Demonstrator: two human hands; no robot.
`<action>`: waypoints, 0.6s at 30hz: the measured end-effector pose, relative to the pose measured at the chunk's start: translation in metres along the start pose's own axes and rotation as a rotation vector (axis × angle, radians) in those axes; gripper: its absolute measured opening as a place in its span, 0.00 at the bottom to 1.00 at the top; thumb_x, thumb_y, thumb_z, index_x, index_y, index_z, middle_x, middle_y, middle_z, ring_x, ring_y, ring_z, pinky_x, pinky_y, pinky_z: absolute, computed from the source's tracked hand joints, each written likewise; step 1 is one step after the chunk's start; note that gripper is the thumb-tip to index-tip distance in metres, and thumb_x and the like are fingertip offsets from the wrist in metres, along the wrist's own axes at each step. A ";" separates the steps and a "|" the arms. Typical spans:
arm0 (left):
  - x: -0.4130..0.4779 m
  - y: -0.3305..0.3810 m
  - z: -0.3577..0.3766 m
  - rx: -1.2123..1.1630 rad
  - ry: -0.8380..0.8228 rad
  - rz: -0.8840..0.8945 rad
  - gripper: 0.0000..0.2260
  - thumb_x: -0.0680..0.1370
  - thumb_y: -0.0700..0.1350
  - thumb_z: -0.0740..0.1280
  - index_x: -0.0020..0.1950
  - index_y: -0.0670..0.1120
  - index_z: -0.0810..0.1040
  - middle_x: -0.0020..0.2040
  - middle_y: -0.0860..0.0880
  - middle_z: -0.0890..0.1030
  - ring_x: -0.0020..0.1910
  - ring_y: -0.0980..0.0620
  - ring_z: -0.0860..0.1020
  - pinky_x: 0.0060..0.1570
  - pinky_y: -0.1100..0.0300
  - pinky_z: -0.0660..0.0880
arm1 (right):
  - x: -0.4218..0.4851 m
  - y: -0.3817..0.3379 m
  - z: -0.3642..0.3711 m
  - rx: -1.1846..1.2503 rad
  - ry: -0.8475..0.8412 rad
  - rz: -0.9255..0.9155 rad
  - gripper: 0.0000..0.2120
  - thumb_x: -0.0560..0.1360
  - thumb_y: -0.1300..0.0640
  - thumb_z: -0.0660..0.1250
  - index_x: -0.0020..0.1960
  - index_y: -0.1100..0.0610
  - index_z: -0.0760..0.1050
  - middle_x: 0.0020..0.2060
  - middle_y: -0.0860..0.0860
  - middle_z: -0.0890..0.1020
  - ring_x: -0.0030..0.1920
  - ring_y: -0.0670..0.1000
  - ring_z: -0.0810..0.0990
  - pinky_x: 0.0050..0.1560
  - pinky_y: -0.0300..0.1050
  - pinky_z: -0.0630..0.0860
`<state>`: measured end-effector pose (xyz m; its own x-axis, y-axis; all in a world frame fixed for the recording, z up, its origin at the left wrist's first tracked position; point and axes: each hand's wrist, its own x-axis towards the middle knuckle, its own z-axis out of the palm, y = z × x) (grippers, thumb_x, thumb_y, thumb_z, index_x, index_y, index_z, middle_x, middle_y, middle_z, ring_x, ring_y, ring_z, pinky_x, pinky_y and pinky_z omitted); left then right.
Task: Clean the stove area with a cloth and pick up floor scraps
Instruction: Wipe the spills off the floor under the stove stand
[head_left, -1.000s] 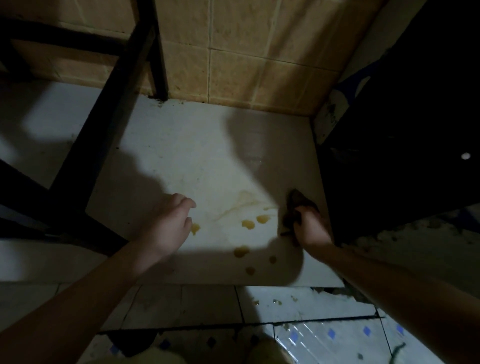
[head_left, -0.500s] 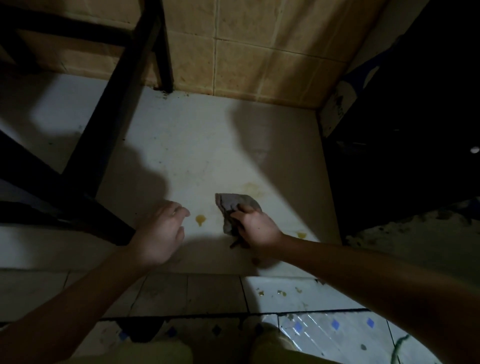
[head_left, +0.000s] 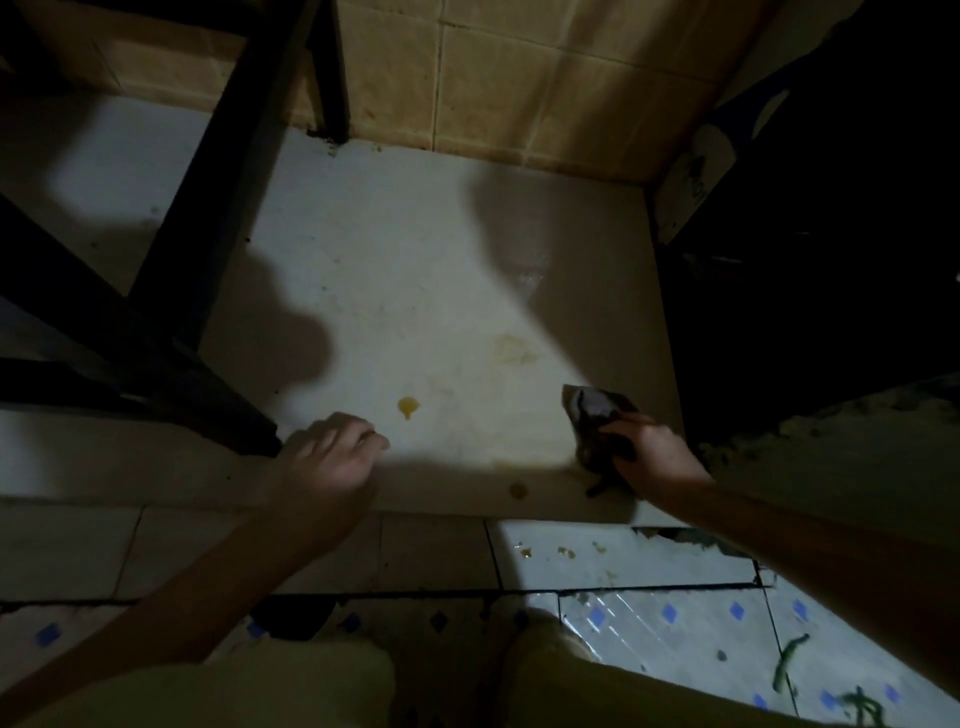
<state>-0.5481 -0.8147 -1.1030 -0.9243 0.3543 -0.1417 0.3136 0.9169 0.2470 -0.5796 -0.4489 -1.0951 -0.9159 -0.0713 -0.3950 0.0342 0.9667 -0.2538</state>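
Observation:
My right hand (head_left: 652, 453) grips a dark, crumpled cloth (head_left: 592, 413) and presses it on the white slab (head_left: 405, 270) near its front right corner. A yellow spill drop (head_left: 408, 406) lies on the slab between my hands, and a second drop (head_left: 518, 489) sits at the slab's front edge. A faint smeared stain (head_left: 511, 351) shows farther back. My left hand (head_left: 330, 460) rests on the slab's front left with fingers curled loosely, holding nothing. Small yellow scraps (head_left: 563, 552) dot the floor tile below the slab. Green scraps (head_left: 789, 660) lie on the patterned floor at the lower right.
A black metal stand (head_left: 208, 171) straddles the slab's left side, one leg (head_left: 332, 73) by the tan tiled wall (head_left: 519, 78). A dark bulky object (head_left: 831, 260) walls off the right. My knees (head_left: 311, 680) fill the bottom edge over blue-diamond floor tiles (head_left: 675, 618).
My right hand has swept the cloth from the slab's middle back to the right front corner; the cluster of yellow drops seen earlier is wiped away. My left hand stays put.

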 end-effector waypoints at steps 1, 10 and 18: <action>0.000 0.000 -0.001 0.015 0.001 0.003 0.16 0.68 0.41 0.57 0.51 0.45 0.80 0.50 0.44 0.80 0.45 0.43 0.80 0.44 0.53 0.75 | -0.007 0.001 0.005 0.033 0.019 0.031 0.20 0.73 0.64 0.65 0.62 0.49 0.75 0.64 0.52 0.75 0.58 0.54 0.77 0.60 0.44 0.72; -0.013 0.002 -0.003 0.018 -0.003 -0.015 0.12 0.67 0.34 0.69 0.50 0.42 0.81 0.50 0.42 0.81 0.44 0.41 0.80 0.41 0.51 0.77 | -0.034 -0.054 0.045 0.138 0.086 -0.046 0.15 0.75 0.55 0.65 0.61 0.49 0.75 0.61 0.52 0.75 0.48 0.54 0.79 0.48 0.48 0.78; -0.031 -0.009 -0.001 -0.101 -0.075 -0.105 0.17 0.78 0.39 0.61 0.68 0.45 0.71 0.68 0.46 0.70 0.66 0.46 0.69 0.64 0.51 0.67 | -0.020 -0.107 0.057 0.097 0.008 -0.138 0.18 0.77 0.54 0.63 0.67 0.49 0.71 0.68 0.53 0.68 0.60 0.56 0.74 0.58 0.46 0.73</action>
<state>-0.5226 -0.8340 -1.1003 -0.9307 0.2737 -0.2425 0.1889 0.9277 0.3219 -0.5420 -0.5650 -1.1105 -0.9176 -0.1997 -0.3438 -0.0540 0.9193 -0.3898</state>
